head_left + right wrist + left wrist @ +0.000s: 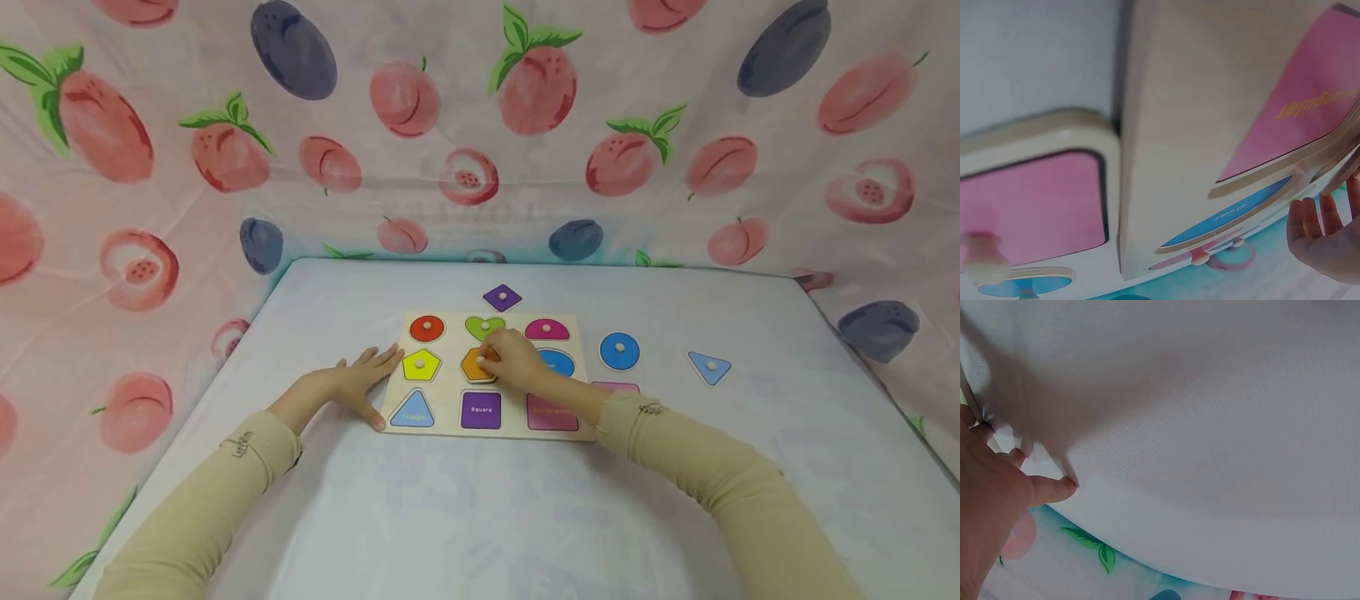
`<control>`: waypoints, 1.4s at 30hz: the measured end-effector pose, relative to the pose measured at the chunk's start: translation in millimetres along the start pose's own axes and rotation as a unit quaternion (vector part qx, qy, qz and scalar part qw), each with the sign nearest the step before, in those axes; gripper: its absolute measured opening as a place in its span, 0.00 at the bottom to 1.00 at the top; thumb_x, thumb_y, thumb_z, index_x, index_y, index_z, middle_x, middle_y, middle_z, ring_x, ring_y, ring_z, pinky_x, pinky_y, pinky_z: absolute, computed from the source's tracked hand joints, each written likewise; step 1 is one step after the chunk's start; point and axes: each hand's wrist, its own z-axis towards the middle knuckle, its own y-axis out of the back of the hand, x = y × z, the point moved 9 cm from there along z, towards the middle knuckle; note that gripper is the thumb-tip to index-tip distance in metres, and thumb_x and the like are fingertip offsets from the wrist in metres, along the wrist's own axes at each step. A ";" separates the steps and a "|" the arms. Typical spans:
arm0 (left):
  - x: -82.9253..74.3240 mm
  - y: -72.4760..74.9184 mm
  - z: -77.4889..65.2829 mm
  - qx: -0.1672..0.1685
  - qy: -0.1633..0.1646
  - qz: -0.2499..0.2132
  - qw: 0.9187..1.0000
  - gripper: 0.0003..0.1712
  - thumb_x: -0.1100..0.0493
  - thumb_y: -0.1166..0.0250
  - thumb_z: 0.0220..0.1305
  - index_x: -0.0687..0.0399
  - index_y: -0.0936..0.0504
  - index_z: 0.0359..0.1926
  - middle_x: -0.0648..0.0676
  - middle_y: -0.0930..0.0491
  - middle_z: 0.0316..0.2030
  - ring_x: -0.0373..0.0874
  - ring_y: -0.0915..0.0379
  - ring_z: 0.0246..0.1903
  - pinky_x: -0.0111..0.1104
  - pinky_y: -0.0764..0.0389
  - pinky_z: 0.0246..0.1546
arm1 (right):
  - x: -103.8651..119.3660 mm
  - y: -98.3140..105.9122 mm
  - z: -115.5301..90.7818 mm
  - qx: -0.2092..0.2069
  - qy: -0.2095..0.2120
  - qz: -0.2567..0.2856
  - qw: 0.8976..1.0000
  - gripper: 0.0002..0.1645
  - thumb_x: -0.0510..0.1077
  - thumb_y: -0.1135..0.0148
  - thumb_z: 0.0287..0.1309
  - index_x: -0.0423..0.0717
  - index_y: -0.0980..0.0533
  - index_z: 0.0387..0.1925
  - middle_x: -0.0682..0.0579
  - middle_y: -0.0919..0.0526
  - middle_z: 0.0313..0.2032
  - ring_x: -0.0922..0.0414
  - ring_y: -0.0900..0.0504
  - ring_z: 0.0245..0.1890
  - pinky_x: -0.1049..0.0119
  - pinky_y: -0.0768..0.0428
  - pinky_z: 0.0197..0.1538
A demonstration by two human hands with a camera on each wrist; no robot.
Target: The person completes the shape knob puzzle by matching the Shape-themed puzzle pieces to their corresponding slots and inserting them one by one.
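Observation:
A wooden shape puzzle board lies on the table. My right hand pinches the knob of an orange hexagon piece over the middle of the board; in the right wrist view, the fingers show at the right edge. My left hand rests at the board's left edge with fingers spread, thumb by the lower left corner. Knobbed pieces sit in the board: a red circle, a green heart, a magenta half circle and a yellow pentagon.
Printed spaces show a triangle, a purple square, a pink rectangle and a blue oval. Off the board lie a purple four-sided piece, a blue oval piece, a light-blue triangle piece and a pink rectangle piece.

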 end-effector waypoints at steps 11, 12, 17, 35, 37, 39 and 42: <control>-2.6 0.3 -3.6 0.001 -0.003 -0.005 1.000 0.71 0.44 0.24 0.41 0.54 0.63 0.74 0.59 0.68 0.75 0.64 0.75 0.72 0.69 0.65 0.63 | -1.9 -2.3 -1.2 -0.005 -0.016 -0.017 1.000 0.08 0.43 0.34 0.55 0.42 0.17 0.32 0.49 0.18 0.33 0.54 0.27 0.36 0.64 0.27 0.43; -2.6 0.3 -3.9 0.001 -0.004 -0.005 1.000 0.71 0.44 0.24 0.41 0.54 0.63 0.74 0.59 0.68 0.75 0.64 0.75 0.72 0.69 0.65 0.63 | -2.1 -2.5 -1.1 -0.005 -0.017 -0.018 1.000 0.08 0.43 0.34 0.55 0.41 0.17 0.32 0.49 0.18 0.33 0.54 0.27 0.36 0.64 0.27 0.43; -2.7 0.0 -4.8 -0.001 -0.004 -0.004 1.000 0.70 0.44 0.24 0.41 0.54 0.63 0.74 0.59 0.68 0.75 0.64 0.74 0.72 0.69 0.65 0.63 | -2.5 -4.6 -0.3 0.001 -0.018 -0.021 1.000 0.09 0.43 0.33 0.55 0.41 0.16 0.34 0.48 0.18 0.31 0.54 0.27 0.35 0.64 0.27 0.42; -0.1 1.0 -2.4 0.000 -0.006 0.003 1.000 0.71 0.42 0.25 0.41 0.53 0.64 0.74 0.58 0.68 0.75 0.64 0.75 0.72 0.69 0.65 0.63 | -1.5 -4.9 2.4 0.026 -0.051 -0.005 0.998 0.06 0.42 0.34 0.55 0.42 0.17 0.31 0.48 0.17 0.37 0.53 0.26 0.39 0.62 0.25 0.47; -0.3 0.8 -2.5 -0.001 -0.006 0.003 1.000 0.71 0.42 0.25 0.41 0.53 0.64 0.74 0.58 0.68 0.75 0.64 0.75 0.72 0.69 0.65 0.63 | -0.7 -4.8 1.9 0.027 -0.050 -0.008 0.998 0.06 0.42 0.34 0.56 0.42 0.17 0.32 0.48 0.17 0.37 0.53 0.26 0.39 0.62 0.24 0.47; -0.4 0.2 -2.4 0.000 -0.006 0.001 1.000 0.71 0.42 0.24 0.41 0.53 0.64 0.74 0.59 0.69 0.75 0.65 0.75 0.72 0.69 0.65 0.63 | -0.2 -4.9 1.6 0.029 -0.048 -0.011 0.998 0.06 0.42 0.34 0.56 0.42 0.17 0.32 0.48 0.18 0.36 0.53 0.27 0.38 0.62 0.24 0.46; 0.3 -1.2 -1.8 0.003 -0.003 0.000 1.000 0.71 0.42 0.25 0.41 0.52 0.64 0.74 0.58 0.69 0.75 0.64 0.75 0.72 0.69 0.65 0.63 | -0.3 -5.9 1.3 0.035 -0.045 -0.013 0.998 0.07 0.42 0.34 0.56 0.42 0.17 0.32 0.49 0.18 0.34 0.54 0.27 0.37 0.63 0.25 0.45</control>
